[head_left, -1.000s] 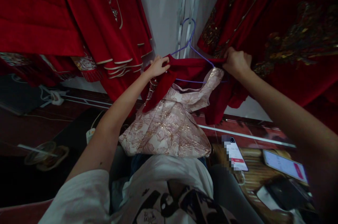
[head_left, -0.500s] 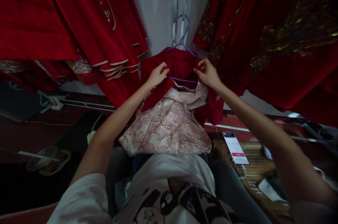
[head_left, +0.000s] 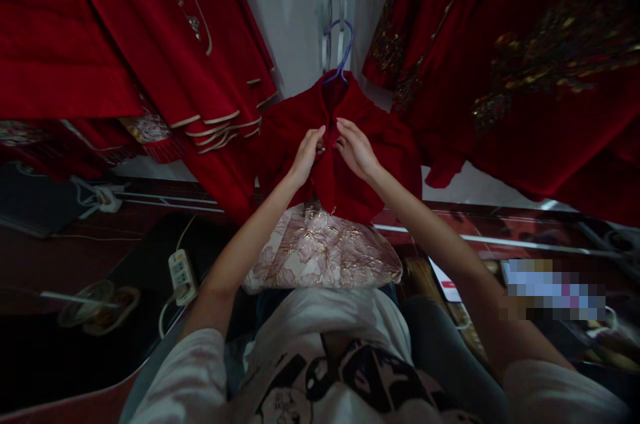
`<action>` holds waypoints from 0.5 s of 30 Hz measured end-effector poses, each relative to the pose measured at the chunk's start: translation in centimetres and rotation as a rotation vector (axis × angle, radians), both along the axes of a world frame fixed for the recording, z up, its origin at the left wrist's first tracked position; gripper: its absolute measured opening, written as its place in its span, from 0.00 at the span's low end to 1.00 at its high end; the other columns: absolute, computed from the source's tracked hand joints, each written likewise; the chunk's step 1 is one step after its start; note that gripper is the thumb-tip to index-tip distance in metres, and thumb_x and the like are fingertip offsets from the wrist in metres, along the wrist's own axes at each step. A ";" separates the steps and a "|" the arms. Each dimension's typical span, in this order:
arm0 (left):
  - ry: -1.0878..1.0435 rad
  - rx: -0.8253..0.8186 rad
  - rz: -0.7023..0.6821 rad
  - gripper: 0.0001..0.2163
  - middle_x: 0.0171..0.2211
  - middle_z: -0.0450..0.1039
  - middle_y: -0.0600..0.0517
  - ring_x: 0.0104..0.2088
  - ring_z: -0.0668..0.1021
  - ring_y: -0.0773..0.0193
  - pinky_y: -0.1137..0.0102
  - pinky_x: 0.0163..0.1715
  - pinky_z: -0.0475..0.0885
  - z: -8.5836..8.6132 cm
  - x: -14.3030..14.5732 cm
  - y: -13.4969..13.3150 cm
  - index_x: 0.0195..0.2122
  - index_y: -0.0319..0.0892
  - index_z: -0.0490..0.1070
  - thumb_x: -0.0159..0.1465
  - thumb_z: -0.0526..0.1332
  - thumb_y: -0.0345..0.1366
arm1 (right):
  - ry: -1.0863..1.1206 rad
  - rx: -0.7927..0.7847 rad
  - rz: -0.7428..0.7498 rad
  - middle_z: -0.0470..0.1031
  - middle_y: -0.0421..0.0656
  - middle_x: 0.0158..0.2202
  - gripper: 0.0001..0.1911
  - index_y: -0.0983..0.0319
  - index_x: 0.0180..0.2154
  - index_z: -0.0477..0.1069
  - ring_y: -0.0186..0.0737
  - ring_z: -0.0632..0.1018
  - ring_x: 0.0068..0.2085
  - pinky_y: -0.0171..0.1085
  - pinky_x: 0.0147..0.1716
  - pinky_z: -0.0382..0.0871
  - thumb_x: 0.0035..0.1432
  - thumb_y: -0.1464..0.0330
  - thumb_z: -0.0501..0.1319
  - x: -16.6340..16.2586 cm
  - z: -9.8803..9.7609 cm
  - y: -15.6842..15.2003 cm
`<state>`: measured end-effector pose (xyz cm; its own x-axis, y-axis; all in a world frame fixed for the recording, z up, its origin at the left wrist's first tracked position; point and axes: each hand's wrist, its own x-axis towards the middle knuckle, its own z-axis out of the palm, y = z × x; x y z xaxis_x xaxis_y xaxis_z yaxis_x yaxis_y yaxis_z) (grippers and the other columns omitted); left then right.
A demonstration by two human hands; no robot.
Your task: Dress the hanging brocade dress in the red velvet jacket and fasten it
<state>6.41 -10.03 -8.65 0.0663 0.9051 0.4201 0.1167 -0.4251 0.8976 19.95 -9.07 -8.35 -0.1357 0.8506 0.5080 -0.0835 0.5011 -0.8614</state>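
Note:
A short red jacket (head_left: pixel 285 117) hangs on a purple hanger (head_left: pixel 343 54) in front of me, its two front edges close together. My left hand (head_left: pixel 307 156) is closed on the front edge on its side, below the collar. Opposite it, my right hand (head_left: pixel 354 149) has its fingers bent at the other front edge, a small gap from the left. Below the jacket's hem, a pale pink brocade garment (head_left: pixel 325 251) with a shiny floral pattern spreads over my lap. Its upper part is hidden behind the jacket.
Red garments (head_left: pixel 165 64) hang at the left, and gold-embroidered red ones (head_left: pixel 525 104) at the right. A power strip (head_left: pixel 181 276) and a plastic food container (head_left: pixel 95 304) lie on a dark surface at left. A phone (head_left: pixel 444 281) is partly behind my right forearm.
Both hands have moved inward, bringing the jacket's front edges together over the brocade garment's top. The jacket stood spread apart before. The power strip now shows more fully.

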 end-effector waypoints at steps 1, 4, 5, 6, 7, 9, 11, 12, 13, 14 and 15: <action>-0.038 -0.006 0.000 0.16 0.37 0.72 0.51 0.39 0.75 0.65 0.68 0.41 0.70 -0.3 -0.2 0.1 0.40 0.44 0.67 0.66 0.48 0.51 | 0.004 0.002 0.055 0.72 0.41 0.40 0.26 0.53 0.48 0.64 0.39 0.74 0.42 0.40 0.43 0.70 0.53 0.46 0.57 0.3 -0.2 -0.5; -0.133 0.006 -0.036 0.13 0.40 0.74 0.50 0.43 0.76 0.64 0.67 0.45 0.70 -1.0 -0.5 -0.1 0.43 0.45 0.69 0.63 0.54 0.45 | -0.010 0.071 0.102 0.72 0.42 0.45 0.27 0.52 0.49 0.65 0.39 0.73 0.47 0.41 0.48 0.70 0.49 0.53 0.64 1.2 -0.6 -1.6; -0.166 0.015 -0.054 0.12 0.41 0.75 0.50 0.45 0.76 0.64 0.67 0.47 0.70 -1.2 -0.5 -0.3 0.43 0.44 0.69 0.61 0.57 0.42 | -0.027 0.092 0.081 0.72 0.42 0.46 0.27 0.53 0.49 0.66 0.40 0.72 0.48 0.41 0.50 0.69 0.47 0.54 0.66 1.5 -0.7 -1.7; -0.196 0.022 -0.069 0.12 0.42 0.75 0.49 0.46 0.76 0.63 0.66 0.49 0.70 -1.4 -0.6 -0.5 0.43 0.44 0.70 0.59 0.60 0.39 | -0.050 0.101 0.053 0.71 0.42 0.46 0.27 0.53 0.48 0.67 0.40 0.72 0.49 0.41 0.51 0.69 0.46 0.56 0.67 1.6 -0.8 -1.7; -0.220 0.025 -0.079 0.13 0.44 0.75 0.49 0.48 0.76 0.63 0.66 0.50 0.70 -1.6 -0.6 -0.7 0.43 0.44 0.70 0.57 0.62 0.37 | -0.074 0.099 0.026 0.71 0.42 0.45 0.25 0.54 0.47 0.67 0.41 0.72 0.48 0.42 0.51 0.69 0.46 0.56 0.68 1.7 -0.8 -1.6; -0.248 0.018 -0.083 0.15 0.46 0.75 0.48 0.49 0.76 0.62 0.65 0.51 0.69 -2.0 -0.6 -1.0 0.44 0.44 0.71 0.54 0.64 0.34 | -0.106 0.073 -0.011 0.72 0.42 0.42 0.24 0.55 0.45 0.68 0.41 0.73 0.46 0.43 0.50 0.70 0.46 0.58 0.68 1.7 -0.9 -1.2; -0.267 0.010 -0.081 0.16 0.45 0.75 0.47 0.49 0.76 0.61 0.64 0.52 0.70 -2.4 -0.6 -1.1 0.43 0.44 0.71 0.52 0.65 0.33 | -0.098 0.049 -0.023 0.72 0.42 0.39 0.23 0.55 0.44 0.68 0.40 0.74 0.44 0.43 0.49 0.71 0.45 0.59 0.69 1.6 -1.0 -0.9; -0.273 0.011 -0.075 0.15 0.45 0.75 0.48 0.48 0.77 0.62 0.64 0.52 0.70 -2.5 -0.5 -1.0 0.42 0.43 0.71 0.52 0.66 0.32 | -0.084 0.044 -0.026 0.72 0.42 0.38 0.23 0.56 0.43 0.68 0.40 0.74 0.43 0.43 0.49 0.71 0.44 0.60 0.70 1.6 -1.1 -0.8; -0.274 0.019 -0.061 0.15 0.44 0.76 0.48 0.47 0.77 0.62 0.63 0.51 0.71 -2.6 -0.5 -0.9 0.41 0.43 0.72 0.52 0.66 0.32 | -0.072 0.045 -0.030 0.73 0.41 0.38 0.22 0.56 0.42 0.69 0.39 0.75 0.42 0.43 0.48 0.72 0.44 0.61 0.70 1.5 -1.1 -0.7; -0.269 0.031 -0.040 0.13 0.43 0.76 0.48 0.45 0.78 0.62 0.63 0.51 0.71 -2.7 -0.4 -0.8 0.40 0.43 0.72 0.52 0.66 0.32 | -0.063 0.052 -0.043 0.73 0.41 0.37 0.21 0.56 0.41 0.69 0.39 0.75 0.41 0.43 0.47 0.72 0.44 0.61 0.70 1.4 -1.1 -0.8; -0.257 0.045 -0.014 0.12 0.42 0.77 0.48 0.44 0.78 0.63 0.63 0.51 0.71 -2.7 -0.4 -0.7 0.39 0.43 0.72 0.52 0.66 0.33 | -0.060 0.062 -0.065 0.73 0.42 0.37 0.20 0.57 0.41 0.69 0.39 0.75 0.41 0.42 0.47 0.73 0.45 0.61 0.70 1.4 -1.2 -0.9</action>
<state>6.02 -10.76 -11.31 -0.0355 0.8848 0.4647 -0.1192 -0.4654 0.8770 21.33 -9.95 -9.50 -0.1129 0.8258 0.5525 0.0020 0.5562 -0.8310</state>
